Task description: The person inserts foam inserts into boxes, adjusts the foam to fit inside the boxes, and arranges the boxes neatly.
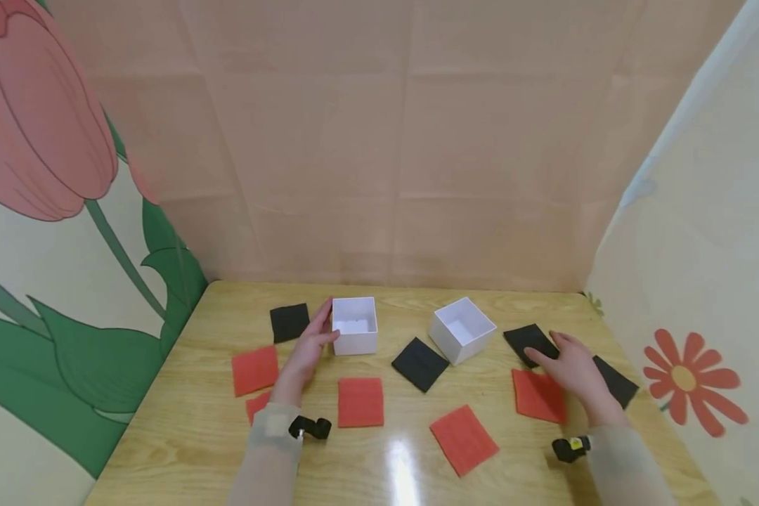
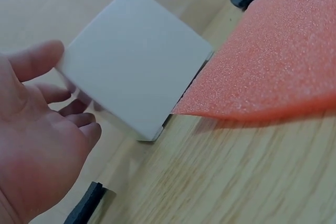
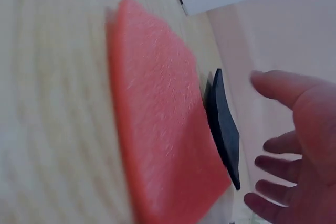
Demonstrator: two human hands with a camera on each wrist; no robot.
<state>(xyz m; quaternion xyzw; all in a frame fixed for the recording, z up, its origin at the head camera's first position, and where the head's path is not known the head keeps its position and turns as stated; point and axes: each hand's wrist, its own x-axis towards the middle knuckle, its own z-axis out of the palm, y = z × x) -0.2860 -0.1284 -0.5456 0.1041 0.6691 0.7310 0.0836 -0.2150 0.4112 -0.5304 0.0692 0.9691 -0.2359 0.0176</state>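
Observation:
My left hand (image 1: 305, 355) is at the left side of an open-topped white box (image 1: 355, 343), its thumb on the front wall and its fingers along the left wall. In the left wrist view the thumb meets one corner of the white box (image 2: 134, 61). My right hand (image 1: 572, 367) hovers over a black foam square (image 1: 526, 343), thumb and fingers spread apart. The right wrist view shows nothing in this hand (image 3: 310, 150), with the black square (image 3: 223, 124) and a red foam square (image 3: 163, 119) beside it.
A second white box (image 1: 458, 344) stands turned at an angle right of centre. Black squares (image 1: 420, 364) and red squares (image 1: 360, 403) lie scattered over the wooden table (image 1: 379, 457). Hanging cloths border it at the back and sides.

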